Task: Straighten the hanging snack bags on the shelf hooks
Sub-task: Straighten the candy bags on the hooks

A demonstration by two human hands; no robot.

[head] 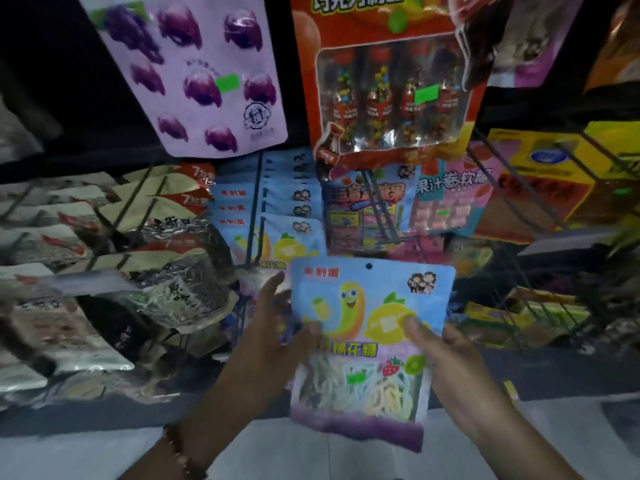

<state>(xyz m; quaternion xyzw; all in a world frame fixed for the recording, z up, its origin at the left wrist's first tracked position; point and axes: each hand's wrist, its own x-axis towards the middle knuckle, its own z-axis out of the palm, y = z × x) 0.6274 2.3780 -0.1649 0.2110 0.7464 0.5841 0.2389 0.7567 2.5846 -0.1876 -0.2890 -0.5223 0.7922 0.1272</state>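
A light-blue candy bag [367, 306] with a cartoon banana and lemon is off its hook, upright in front of the shelf. My left hand [273, 337] grips its left edge, thumb on the front. My right hand [446, 355] holds the right side, thumb pressed on the lemon print. The bag's hang hole [369, 266] at the top is free. Behind it, a row of matching blue bags [277, 216] hangs on a hook [255, 202].
A purple grape-print bag [204, 74] and a red bag of cola-bottle candies [388, 91] hang above. Grey-white snack bags [131, 244] fill the left hooks. Pink and colourful bags [446, 202] and yellow boxes [554, 174] sit right. Pale floor [311, 459] lies below.
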